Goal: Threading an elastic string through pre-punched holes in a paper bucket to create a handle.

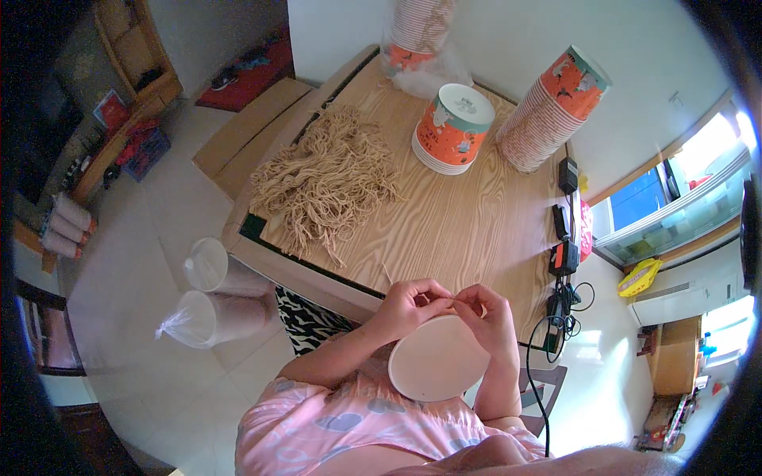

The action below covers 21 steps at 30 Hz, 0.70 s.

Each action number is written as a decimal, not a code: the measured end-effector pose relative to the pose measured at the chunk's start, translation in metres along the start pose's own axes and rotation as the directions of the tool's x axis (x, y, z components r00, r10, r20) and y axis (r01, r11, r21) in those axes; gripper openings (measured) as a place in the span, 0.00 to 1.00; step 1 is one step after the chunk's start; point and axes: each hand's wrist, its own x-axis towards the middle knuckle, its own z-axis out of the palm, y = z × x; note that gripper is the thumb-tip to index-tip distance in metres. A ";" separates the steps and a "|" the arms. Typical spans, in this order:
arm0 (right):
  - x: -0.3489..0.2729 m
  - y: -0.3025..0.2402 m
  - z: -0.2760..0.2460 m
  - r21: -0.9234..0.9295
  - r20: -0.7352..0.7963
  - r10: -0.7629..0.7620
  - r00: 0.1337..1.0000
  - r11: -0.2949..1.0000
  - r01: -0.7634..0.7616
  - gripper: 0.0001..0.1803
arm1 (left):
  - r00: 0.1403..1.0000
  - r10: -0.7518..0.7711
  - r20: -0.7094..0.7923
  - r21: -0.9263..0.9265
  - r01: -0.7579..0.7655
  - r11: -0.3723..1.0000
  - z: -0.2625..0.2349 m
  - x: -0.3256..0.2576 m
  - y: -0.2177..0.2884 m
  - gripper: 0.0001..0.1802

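My left hand (414, 310) and my right hand (487, 316) meet at the table's near edge, with thumbs and fingertips pinched together. What they pinch is too small to make out. Just below them, between my forearms, a paper tub (439, 361) turns a round white face toward me; I cannot tell whether that is its base or its inside. To the left of my left hand, a short strand of cord (387, 273) lies at the table edge. A big tangled heap of beige cords (329, 178) covers the table's left part.
On the wood-grain table (468, 230) stand a short upside-down stack of orange tubs (452, 131), a tall leaning stack (552, 111) and a plastic-wrapped stack (421, 36). Black adapters and cables (563, 297) line the right edge. Bagged white tubs (226, 317) stand on the floor at left.
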 end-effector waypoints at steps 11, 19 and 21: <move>-0.002 -0.002 -0.001 -0.069 -0.023 -0.050 0.998 0.996 0.048 0.05 | 1.000 -0.024 -0.010 -0.059 0.024 0.998 -0.004 0.002 -0.008 0.07; -0.001 -0.004 0.002 -0.080 -0.023 -0.049 0.999 0.996 0.047 0.04 | 0.995 0.012 0.102 0.087 -0.021 0.996 -0.008 0.006 -0.004 0.05; 0.000 -0.004 0.002 -0.087 -0.024 -0.047 0.999 0.995 0.045 0.03 | 0.994 0.017 0.104 0.093 -0.026 0.995 -0.010 0.007 -0.005 0.05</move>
